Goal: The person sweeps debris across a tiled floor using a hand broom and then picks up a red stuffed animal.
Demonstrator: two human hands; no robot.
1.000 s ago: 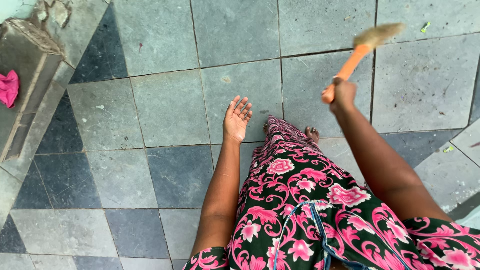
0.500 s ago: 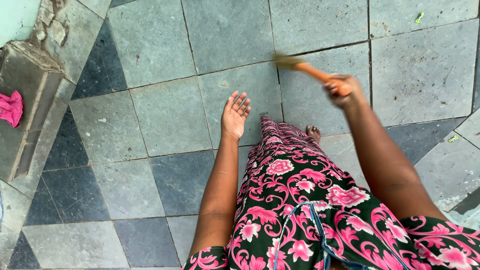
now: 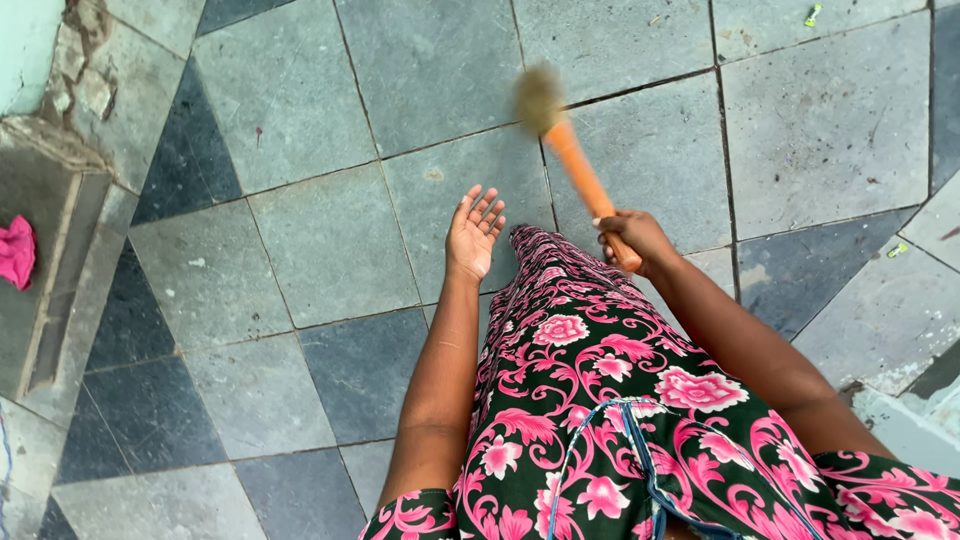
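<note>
Orange-handled broom (image 3: 580, 175), pink-flowered dress (image 3: 620, 400)

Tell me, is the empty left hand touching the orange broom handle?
Apart. The head view shows the open left hand separated from the orange broom handle by bare floor tile; only the right hand grips it.

Orange-handled broom (image 3: 575, 165), blurred straw-coloured bristle head up-frame over grey floor tiles, handle slanting down-right.

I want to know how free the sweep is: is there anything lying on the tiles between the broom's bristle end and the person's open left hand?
Nothing visible does. The broom, gripped in the right hand, has its blurred bristle end over bare grey floor tiles. The left hand is open, holds nothing, and only tile shows between them.
</note>
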